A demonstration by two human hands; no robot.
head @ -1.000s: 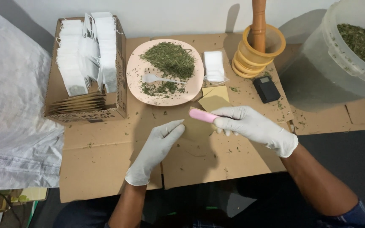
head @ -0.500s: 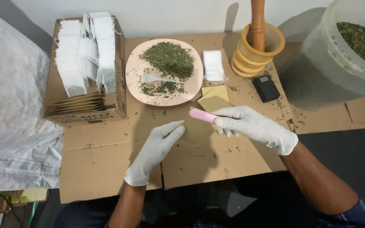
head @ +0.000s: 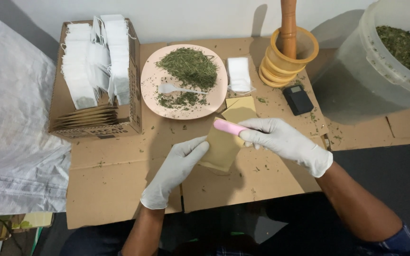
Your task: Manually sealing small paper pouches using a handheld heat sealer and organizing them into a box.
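Now both gloved hands meet just below the plate (head: 150, 90). Left hand (head: 174, 173) lies palm down, fingers extended and together, fingertips pinning the brown envelope (head: 224, 147) on the tabletop (head: 115, 189). Right hand (head: 285, 142) reaches in from the right, fist clamped around a pink tool (head: 229, 127) over the envelope's top.

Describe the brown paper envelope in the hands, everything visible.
The brown paper envelope is a flat, plain kraft-coloured packet, rectangular, matte, unprinted on the side shown. It is tilted, long side running up and to the right, just above the cardboard-covered table. The left hand, gloved white, touches its left edge with the fingertips. The right hand, also gloved, has a pink tool in its grip, lying across the envelope's top edge. Similar envelopes lie just behind it.
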